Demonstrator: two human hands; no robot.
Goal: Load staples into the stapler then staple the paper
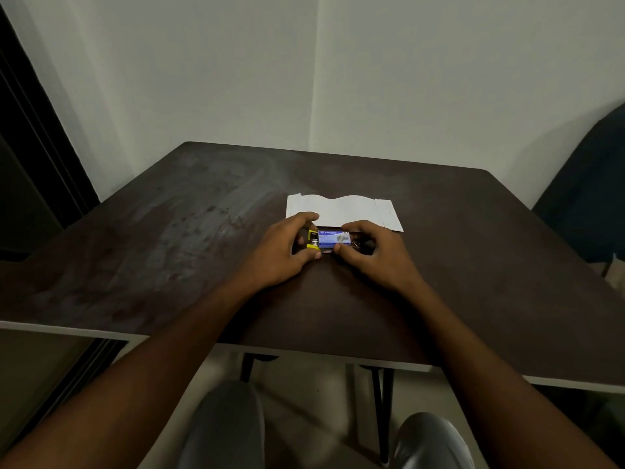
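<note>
Head view: both hands are meeting at the middle of the dark table [473,265], just near of the paper [341,211].

Left hand [284,252] is curling around the yellow stapler [311,241]: index finger arching over its far side, thumb pressing at its near edge. Grip is partly closed, pinching the stapler's left end. Most of the stapler body is hidden under the hands; only the yellow end with a dark part is showing.

Right hand [372,255] is pinching the blue staple box [333,239]: fingers wrapping its far-right edge, thumb tip sitting on its near-right corner. Grip is narrow, closed on the box. The box is lying flat, printed face up, touching or overlapping the stapler – cannot tell which.

The paper is lying flat on the table, white, slightly wavy along the far edge, its near-left corner sitting just behind the left fingers. 2 forearms are reaching in from the near edge; 2 knees in grey are showing below the table.
</note>
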